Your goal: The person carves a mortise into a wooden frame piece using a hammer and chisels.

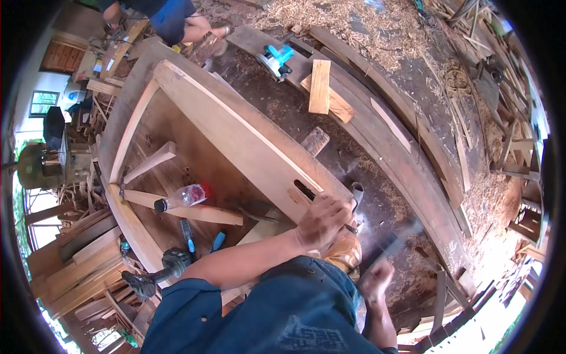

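Observation:
My left hand (pixel 324 221) is closed at the near end of a pale wooden board (pixel 230 135), close to a dark slot (pixel 305 189) cut through it. A small dark stub (pixel 352 229) sticks out of the fist, part of a thin tool whose other end I cannot see. To the right, my right hand (pixel 377 282) grips a long grey tool (pixel 405 237), smeared by motion and held apart from the board. The board is one side of a large wooden frame with a brown panel (pixel 230 180) inside.
Inside the frame lie a clear bottle (pixel 186 197) and blue-handled tools (pixel 187 235); a power drill (pixel 159 272) rests at its left edge. A blue circular saw (pixel 276 61) and wood blocks (pixel 319 87) sit on long planks (pixel 377 138). Another person (pixel 171 20) sits at the top.

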The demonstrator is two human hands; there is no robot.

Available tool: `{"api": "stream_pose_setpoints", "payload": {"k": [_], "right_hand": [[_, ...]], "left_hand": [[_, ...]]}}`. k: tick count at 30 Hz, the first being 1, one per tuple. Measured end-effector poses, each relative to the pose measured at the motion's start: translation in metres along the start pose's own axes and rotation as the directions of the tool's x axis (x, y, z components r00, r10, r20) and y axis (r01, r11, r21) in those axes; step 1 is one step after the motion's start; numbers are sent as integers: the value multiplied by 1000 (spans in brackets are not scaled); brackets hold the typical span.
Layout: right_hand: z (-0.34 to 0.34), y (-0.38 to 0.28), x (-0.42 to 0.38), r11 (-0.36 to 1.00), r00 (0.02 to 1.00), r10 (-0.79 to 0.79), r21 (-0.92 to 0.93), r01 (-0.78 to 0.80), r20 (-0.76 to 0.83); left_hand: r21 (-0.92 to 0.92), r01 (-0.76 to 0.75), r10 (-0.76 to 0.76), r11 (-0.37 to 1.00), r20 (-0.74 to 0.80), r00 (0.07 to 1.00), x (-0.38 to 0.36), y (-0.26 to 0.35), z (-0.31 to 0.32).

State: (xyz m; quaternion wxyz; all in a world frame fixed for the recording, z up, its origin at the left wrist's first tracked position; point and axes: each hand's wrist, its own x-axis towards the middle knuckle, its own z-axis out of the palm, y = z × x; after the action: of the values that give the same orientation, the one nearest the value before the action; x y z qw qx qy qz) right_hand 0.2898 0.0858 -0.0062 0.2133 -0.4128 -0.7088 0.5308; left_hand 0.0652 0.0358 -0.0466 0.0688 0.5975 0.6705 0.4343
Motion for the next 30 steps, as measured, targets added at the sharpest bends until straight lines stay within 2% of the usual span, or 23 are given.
{"api": "stream_pose_setpoints", "payload": {"k": [2, 5, 6, 7, 8, 10, 12, 14, 15, 16, 17, 18, 20, 21, 22, 24, 26, 27, 28, 29, 30], "right_hand": [[-5, -3, -11, 971, 986, -76, 216, 107, -147], [8, -14, -2, 938, 996, -11, 344, 39, -83], [21, 6, 4, 997, 995, 67, 37, -70, 80], [26, 17, 7, 951, 961, 183, -283, -121, 206], [22, 11, 2, 961, 974, 108, -273, -50, 200], [21, -3, 5, 964, 978, -78, -236, 124, 193], [-5, 18, -13, 963, 959, -265, 75, 259, 96], [-15, -38, -4, 905, 926, -322, 224, 362, -196], [-16, -43, -6, 837, 938, -167, 459, 297, -303], [-18, -29, -11, 816, 937, -101, 512, 270, -334], [-17, -16, -12, 945, 947, -241, 172, 279, -211], [-14, -1, -10, 932, 945, -323, -188, 310, -42], [10, 42, -13, 946, 989, -94, -300, 123, 110], [32, 49, -7, 989, 981, 144, -62, -137, 130], [28, 29, -8, 948, 947, 316, -70, -311, 65], [2, 56, -31, 899, 901, 433, -92, -429, 30], [-12, 40, -36, 965, 967, 247, 109, -239, -66], [-8, 1, -20, 920, 970, 156, 385, -74, -185], [-3, -38, -5, 791, 952, 60, 596, 138, -300], [2, -30, -2, 934, 987, 86, 356, -31, -138], [12, -12, -2, 986, 988, 157, 61, -157, 11]], "left_hand": [[10, -6, 6, 1000, -4, 1000, 1, 0, -1], [-4, -30, 30, 1000, -13, 999, 0, -3, 1], [-8, -17, 17, 1000, 25, 1000, 0, -3, -1], [-8, -11, 11, 1000, 61, 998, 1, -4, -5], [-10, -3, 4, 1000, 104, 995, 1, -3, -8], [19, 7, -8, 1000, 51, 999, 5, -2, -5], [37, 21, -22, 999, 16, 1000, -2, -1, 1], [9, 34, -34, 999, 3, 999, 0, 2, 1], [-4, 35, -35, 999, -4, 999, 2, 2, 0], [2, 27, -27, 1000, 6, 1000, 2, 1, -2], [5, 20, -20, 1000, 20, 1000, 2, 1, -3], [11, 11, -11, 1000, 30, 999, 3, 1, -3], [74, 22, -23, 997, 19, 1000, 11, 8, -6], [110, 27, -29, 994, 17, 999, 13, 11, -7], [54, 56, -57, 997, 13, 998, 9, 8, -3], [34, 29, -30, 999, 16, 999, 5, 2, -2], [17, 23, -23, 1000, 13, 1000, 5, -1, 0], [13, 32, -32, 999, 15, 999, 4, 1, 0], [11, 37, -37, 999, 14, 999, 4, 2, 0], [8, 35, -35, 999, 25, 999, 3, 1, 1], [5, 29, -29, 1000, 35, 999, 1, -1, 2]]}}
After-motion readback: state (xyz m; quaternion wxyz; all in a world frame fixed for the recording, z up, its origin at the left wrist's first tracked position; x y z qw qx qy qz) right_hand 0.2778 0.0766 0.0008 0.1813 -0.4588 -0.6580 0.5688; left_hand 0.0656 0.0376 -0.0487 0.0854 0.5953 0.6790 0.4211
